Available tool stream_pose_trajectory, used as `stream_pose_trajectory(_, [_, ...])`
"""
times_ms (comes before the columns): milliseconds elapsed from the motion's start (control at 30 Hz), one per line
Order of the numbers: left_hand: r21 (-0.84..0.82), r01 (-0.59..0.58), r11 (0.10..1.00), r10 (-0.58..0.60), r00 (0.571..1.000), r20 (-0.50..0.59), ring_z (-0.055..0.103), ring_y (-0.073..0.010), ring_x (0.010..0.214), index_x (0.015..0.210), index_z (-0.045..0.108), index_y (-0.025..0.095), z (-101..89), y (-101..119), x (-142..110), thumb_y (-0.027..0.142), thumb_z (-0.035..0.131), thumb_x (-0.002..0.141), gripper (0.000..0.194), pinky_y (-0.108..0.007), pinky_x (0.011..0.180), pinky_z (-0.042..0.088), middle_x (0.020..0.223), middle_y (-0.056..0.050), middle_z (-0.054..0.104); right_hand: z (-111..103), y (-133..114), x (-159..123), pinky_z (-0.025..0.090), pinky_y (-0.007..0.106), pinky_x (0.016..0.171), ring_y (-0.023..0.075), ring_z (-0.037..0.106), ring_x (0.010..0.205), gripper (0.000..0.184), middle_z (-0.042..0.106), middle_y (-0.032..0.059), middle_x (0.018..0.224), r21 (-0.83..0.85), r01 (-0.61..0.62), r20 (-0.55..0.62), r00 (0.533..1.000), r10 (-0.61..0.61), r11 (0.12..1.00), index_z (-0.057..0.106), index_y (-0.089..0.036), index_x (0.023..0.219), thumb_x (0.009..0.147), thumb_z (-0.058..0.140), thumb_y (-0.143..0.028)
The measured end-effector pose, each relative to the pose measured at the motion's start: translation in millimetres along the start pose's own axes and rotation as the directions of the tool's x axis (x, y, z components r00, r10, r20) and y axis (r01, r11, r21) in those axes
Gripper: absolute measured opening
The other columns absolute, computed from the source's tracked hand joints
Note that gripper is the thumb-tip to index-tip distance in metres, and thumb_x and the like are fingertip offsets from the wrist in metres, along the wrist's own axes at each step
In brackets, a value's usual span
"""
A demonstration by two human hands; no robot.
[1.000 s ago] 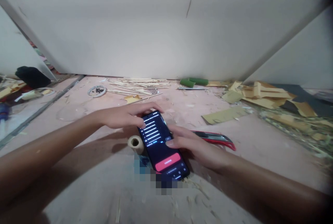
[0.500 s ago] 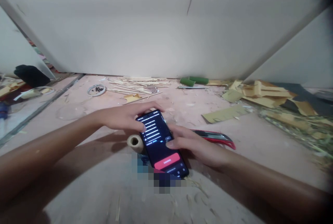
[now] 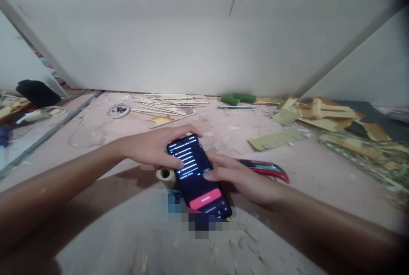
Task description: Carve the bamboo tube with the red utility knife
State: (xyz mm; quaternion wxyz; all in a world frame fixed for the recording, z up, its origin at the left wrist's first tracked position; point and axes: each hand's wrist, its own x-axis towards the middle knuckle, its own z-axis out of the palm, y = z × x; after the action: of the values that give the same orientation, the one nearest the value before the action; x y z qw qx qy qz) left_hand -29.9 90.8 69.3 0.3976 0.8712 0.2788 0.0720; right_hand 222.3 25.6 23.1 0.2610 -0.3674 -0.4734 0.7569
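Phone point(image 3: 197, 184) glossy, glass-like; cutter point(image 3: 263, 167) smooth plastic; sticks point(image 3: 169, 104) matt wood; panel point(image 3: 191, 44) smooth, matt.

Head view, 1 frame. Light: dim, cool, greyish; palest patch low on the middle of the wall point(image 3: 191, 40). Phone point(image 3: 200, 184): self-lit screen, pink bar vivid, white text glowing, its small characters too soft to read in full. Shadows: 2, broad, on the floor point(image 3: 236, 140), below the left forearm point(image 3: 70, 177) and right forearm point(image 3: 319, 217). Pixelation: coarse square blocks over the phone's lower end. Upper right corner: black vignette. Right edge: scraps point(image 3: 367, 155) smeared, stretched. Left edge: blue item point(image 3: 4, 136) blurred. Near floor: soft focus.
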Motion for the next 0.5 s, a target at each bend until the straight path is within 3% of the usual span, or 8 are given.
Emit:
stream_pose_trajectory(133, [0.108,0.068,0.992,-0.060,0.996,-0.072,0.071,-0.0250,0.093,0.146,0.044,0.031,5.9,10,0,0.038,0.076,0.083,0.070,-0.032,0.074,0.055,0.114,-0.006,0.073,1,1,0,0.051,0.036,0.089,0.0237,0.071,0.099,0.034,0.077,0.0043,0.113,0.010,-0.002,-0.018,1.000,0.002,1.000,0.074,-0.023,0.117,0.083,0.076,-0.025])
stream_pose_trajectory(267, [0.185,0.088,0.979,-0.067,0.990,-0.121,0.071,-0.0255,0.092,0.145,0.045,0.030,9.1,17,0,0.036,0.075,0.081,0.071,-0.034,0.076,0.053,0.110,-0.006,0.076,0,0,1,0.051,0.035,0.089,0.0228,0.071,0.099,0.034,0.078,0.0035,0.112,0.005,0.012,-0.011,1.000,-0.012,1.000,0.075,-0.023,0.117,0.083,0.075,-0.023])
stream_pose_trajectory(500, [0.176,0.147,0.973,-0.131,0.986,-0.101,0.070,-0.0263,0.098,0.144,0.048,0.030,6.0,22,0,0.037,0.068,0.086,0.062,-0.034,0.079,0.052,0.118,-0.007,0.075,-2,4,1,0.049,0.038,0.097,0.0252,0.069,0.111,0.036,0.078,0.0032,0.118,0.044,0.036,-0.012,0.999,-0.035,0.998,0.076,-0.025,0.120,0.084,0.075,-0.023])
